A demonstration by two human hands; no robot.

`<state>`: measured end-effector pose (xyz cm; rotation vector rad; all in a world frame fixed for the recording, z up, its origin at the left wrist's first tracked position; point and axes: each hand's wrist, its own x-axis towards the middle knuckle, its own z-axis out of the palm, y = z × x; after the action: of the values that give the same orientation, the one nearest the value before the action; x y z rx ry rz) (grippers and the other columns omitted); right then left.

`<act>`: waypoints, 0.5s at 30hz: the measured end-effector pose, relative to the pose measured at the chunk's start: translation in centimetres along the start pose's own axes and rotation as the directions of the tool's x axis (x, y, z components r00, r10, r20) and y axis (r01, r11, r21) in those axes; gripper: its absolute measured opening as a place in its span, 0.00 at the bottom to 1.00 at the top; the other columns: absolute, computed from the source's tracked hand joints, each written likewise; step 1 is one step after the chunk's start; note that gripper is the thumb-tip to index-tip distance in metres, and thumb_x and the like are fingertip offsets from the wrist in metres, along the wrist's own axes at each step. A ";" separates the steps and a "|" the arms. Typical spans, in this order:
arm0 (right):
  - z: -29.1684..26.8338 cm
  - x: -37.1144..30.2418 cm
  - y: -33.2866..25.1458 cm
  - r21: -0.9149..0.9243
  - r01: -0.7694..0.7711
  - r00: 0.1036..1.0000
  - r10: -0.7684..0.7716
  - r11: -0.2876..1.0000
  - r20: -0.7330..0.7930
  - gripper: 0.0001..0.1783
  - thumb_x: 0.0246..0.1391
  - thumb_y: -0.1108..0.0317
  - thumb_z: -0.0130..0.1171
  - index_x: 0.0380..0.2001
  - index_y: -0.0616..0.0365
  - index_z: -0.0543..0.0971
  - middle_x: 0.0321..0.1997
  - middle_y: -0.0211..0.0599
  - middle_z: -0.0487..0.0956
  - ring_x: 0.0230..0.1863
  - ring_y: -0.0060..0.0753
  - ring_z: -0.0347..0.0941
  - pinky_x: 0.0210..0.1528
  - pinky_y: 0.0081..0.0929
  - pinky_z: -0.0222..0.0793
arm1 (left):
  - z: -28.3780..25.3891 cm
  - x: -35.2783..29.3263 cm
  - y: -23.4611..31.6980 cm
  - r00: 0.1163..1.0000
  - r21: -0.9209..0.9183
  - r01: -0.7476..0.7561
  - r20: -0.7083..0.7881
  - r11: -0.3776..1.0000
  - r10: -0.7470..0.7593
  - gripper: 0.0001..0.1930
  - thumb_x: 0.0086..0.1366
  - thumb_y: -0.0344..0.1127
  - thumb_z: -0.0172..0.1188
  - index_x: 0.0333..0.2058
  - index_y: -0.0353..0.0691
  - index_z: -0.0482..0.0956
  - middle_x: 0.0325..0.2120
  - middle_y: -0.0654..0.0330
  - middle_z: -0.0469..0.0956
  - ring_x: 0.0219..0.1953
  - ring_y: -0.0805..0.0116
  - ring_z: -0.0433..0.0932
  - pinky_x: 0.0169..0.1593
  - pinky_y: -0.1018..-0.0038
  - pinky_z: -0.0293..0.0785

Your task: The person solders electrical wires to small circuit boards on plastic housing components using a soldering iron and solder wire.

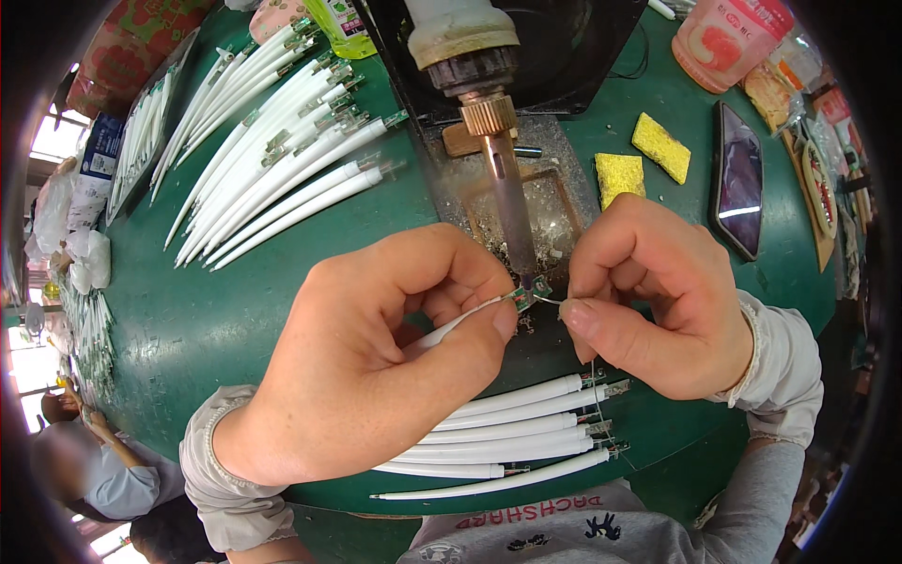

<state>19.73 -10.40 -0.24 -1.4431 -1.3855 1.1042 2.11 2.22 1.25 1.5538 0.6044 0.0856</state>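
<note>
Between the thumb and fingers of my left hand [366, 352] is a white tapered tube [443, 333], its end fitted with a small green circuit board [522, 298]. My right hand [662, 305] pinches a thin solder wire [548, 300], which reaches the board and trails below the hand. From above, a soldering iron [508, 188] points down, its tip at the board. Whether the tip touches is too small to tell. Under the iron lies a grey plate [573, 141] littered with solder bits.
Rows of white tubes [310, 141] with boards lie at the upper left; several similar tubes [512, 444] lie nearest me. Yellow sponges [660, 148], a phone [738, 179] and a pink tub [725, 42] stand to the right. Another person [117, 475] sits at the far left.
</note>
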 end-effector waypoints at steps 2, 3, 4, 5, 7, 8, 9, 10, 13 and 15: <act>0.1 0.0 0.0 0.004 0.005 1.000 -0.005 1.000 -0.003 0.08 0.51 0.76 0.54 0.32 0.64 0.66 0.27 0.34 0.70 0.23 0.20 0.72 0.23 0.14 0.64 | 0.1 -0.2 0.2 0.999 0.013 0.038 -0.029 0.999 -0.037 0.07 0.55 0.26 0.56 0.33 0.30 0.71 0.26 0.61 0.73 0.27 0.80 0.69 0.29 0.85 0.63; 0.1 0.0 0.0 0.008 0.008 1.000 -0.008 1.000 -0.007 0.08 0.51 0.76 0.54 0.32 0.64 0.66 0.28 0.35 0.70 0.24 0.21 0.72 0.23 0.15 0.64 | 0.0 -0.3 0.1 0.999 0.013 0.038 -0.030 0.999 -0.038 0.07 0.55 0.26 0.56 0.33 0.30 0.71 0.26 0.61 0.73 0.27 0.80 0.69 0.29 0.85 0.63; 0.1 0.0 0.0 0.008 0.009 1.000 -0.009 1.000 -0.006 0.08 0.51 0.76 0.54 0.32 0.64 0.66 0.28 0.35 0.70 0.24 0.21 0.72 0.23 0.15 0.64 | 0.0 -0.3 -0.2 0.999 0.032 -0.019 -0.027 0.999 0.020 0.07 0.55 0.25 0.57 0.32 0.30 0.71 0.26 0.61 0.73 0.27 0.80 0.69 0.28 0.85 0.64; 0.1 0.0 0.0 0.010 0.012 1.000 -0.012 1.000 -0.002 0.08 0.51 0.76 0.54 0.32 0.64 0.66 0.29 0.35 0.70 0.24 0.21 0.73 0.23 0.15 0.65 | -0.1 -0.3 -0.4 0.997 0.052 -0.077 -0.023 0.996 0.078 0.07 0.55 0.25 0.57 0.32 0.30 0.70 0.26 0.61 0.73 0.27 0.80 0.70 0.28 0.85 0.64; 0.1 0.0 -0.1 0.012 0.014 1.000 -0.014 1.000 0.002 0.08 0.51 0.77 0.54 0.32 0.64 0.66 0.29 0.36 0.70 0.24 0.22 0.73 0.23 0.15 0.65 | 0.0 -0.5 -0.1 0.998 0.052 -0.058 -0.031 0.997 0.059 0.08 0.55 0.25 0.57 0.32 0.30 0.70 0.26 0.60 0.73 0.27 0.79 0.70 0.27 0.85 0.64; 0.2 0.0 -0.1 0.008 0.024 1.000 -0.024 1.000 -0.002 0.08 0.51 0.77 0.54 0.32 0.64 0.66 0.30 0.36 0.69 0.25 0.22 0.73 0.23 0.15 0.65 | 0.0 -0.5 0.0 0.998 0.053 -0.039 -0.038 0.998 0.041 0.08 0.55 0.25 0.58 0.32 0.29 0.70 0.27 0.60 0.73 0.28 0.79 0.71 0.27 0.85 0.64; 0.2 0.0 -0.1 0.003 0.035 0.999 -0.035 0.999 -0.007 0.08 0.51 0.77 0.54 0.32 0.64 0.66 0.30 0.36 0.69 0.25 0.22 0.73 0.24 0.15 0.65 | 0.0 -0.5 0.0 0.998 0.052 -0.038 -0.038 0.998 0.040 0.08 0.55 0.25 0.58 0.32 0.29 0.70 0.27 0.60 0.73 0.28 0.79 0.71 0.27 0.85 0.64; 0.2 0.0 0.0 0.004 0.035 0.999 -0.035 0.999 -0.006 0.08 0.51 0.77 0.54 0.32 0.64 0.66 0.30 0.36 0.69 0.25 0.22 0.73 0.24 0.15 0.65 | 0.0 -0.5 -0.1 0.998 0.054 -0.051 -0.034 0.997 0.053 0.08 0.55 0.25 0.58 0.32 0.29 0.70 0.27 0.60 0.73 0.28 0.79 0.71 0.27 0.85 0.64; 0.2 0.1 0.1 0.002 0.054 0.999 -0.054 0.999 -0.006 0.08 0.51 0.77 0.54 0.33 0.64 0.66 0.29 0.36 0.69 0.25 0.22 0.73 0.24 0.14 0.65 | 0.0 -0.6 -0.1 0.997 0.037 -0.059 -0.038 0.998 0.060 0.08 0.55 0.25 0.58 0.31 0.29 0.70 0.27 0.60 0.73 0.28 0.78 0.71 0.27 0.85 0.65; 0.3 0.1 0.0 0.026 0.033 0.999 -0.032 0.999 -0.011 0.08 0.51 0.77 0.54 0.33 0.64 0.65 0.29 0.35 0.70 0.24 0.21 0.73 0.24 0.14 0.65 | 0.0 -0.5 -0.2 0.998 0.017 -0.056 -0.042 0.998 0.056 0.08 0.55 0.25 0.58 0.31 0.29 0.70 0.27 0.60 0.73 0.28 0.78 0.71 0.28 0.85 0.65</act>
<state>19.43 -10.30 -0.37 -1.4013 -1.3774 1.0885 1.59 1.96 1.21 1.5882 0.5966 0.1570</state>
